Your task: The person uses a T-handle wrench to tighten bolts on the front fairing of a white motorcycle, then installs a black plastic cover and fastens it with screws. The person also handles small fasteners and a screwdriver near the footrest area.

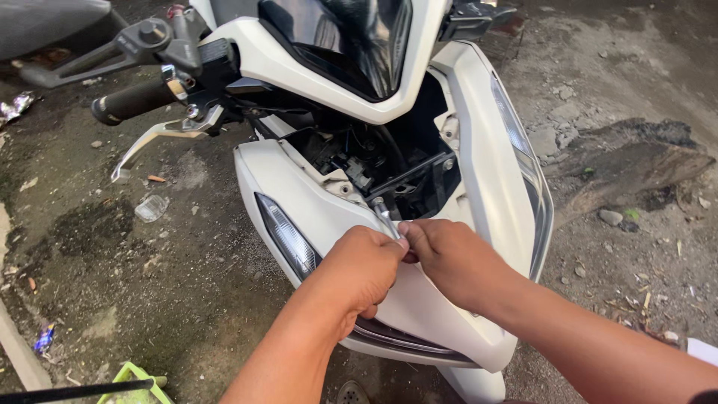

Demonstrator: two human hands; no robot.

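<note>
I see bare dirt and concrete ground (187, 284) under everything. Near its left edge lies a crumpled clear plastic scrap (151, 208), and further toward the bottom left corner a small blue wrapper (43, 338). A green frame (138, 383) with a black rod (75, 390) across it sits at the bottom edge. Toward the right edge I make out a dark weathered log (628, 168), with loose stones (610, 217) just beside it.
</note>
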